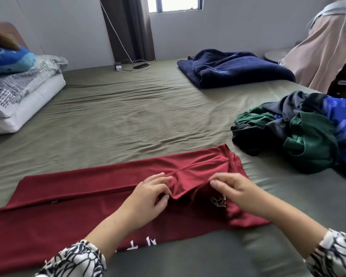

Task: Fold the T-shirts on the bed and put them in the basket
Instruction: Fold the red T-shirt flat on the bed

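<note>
— Where do we see the red T-shirt (72, 202)?
— Flat on the bed (128, 116); our left hand (150, 194) and right hand (234, 188) each pinch its folded sleeve edge; unfolded shirts (300, 134) lie right.

A folded navy blanket (234, 67) lies at about one o'clock, and at ten o'clock a blue plush pillow (9, 58) rests on striped folded bedding (18, 90). At twelve o'clock a dark curtain (128, 27) hangs beside the window (173, 5), with a white charger and cable (128, 66) just below it at the wall
</note>
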